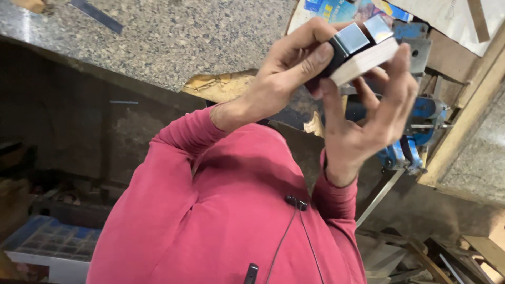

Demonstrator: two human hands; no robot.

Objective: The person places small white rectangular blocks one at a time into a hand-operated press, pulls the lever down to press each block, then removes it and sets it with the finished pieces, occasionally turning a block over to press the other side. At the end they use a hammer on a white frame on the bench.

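Both of my hands are raised in front of my red-sleeved chest and hold one small piece between them. It is a pale wooden block [364, 61] with a black part and two shiny square metal faces [352, 38] on its top. My left hand [286, 68] pinches the black end, thumb below and fingers over the top. My right hand [371, 113] cups the block from underneath, its fingertips on the far edge.
A blue bench vise [421, 113] sits just behind my hands on a wooden bench edge [463, 126]. A speckled granite slab [173, 37] fills the upper left. A compartment tray [50, 239] lies at the lower left, wood scraps [473, 252] at the lower right.
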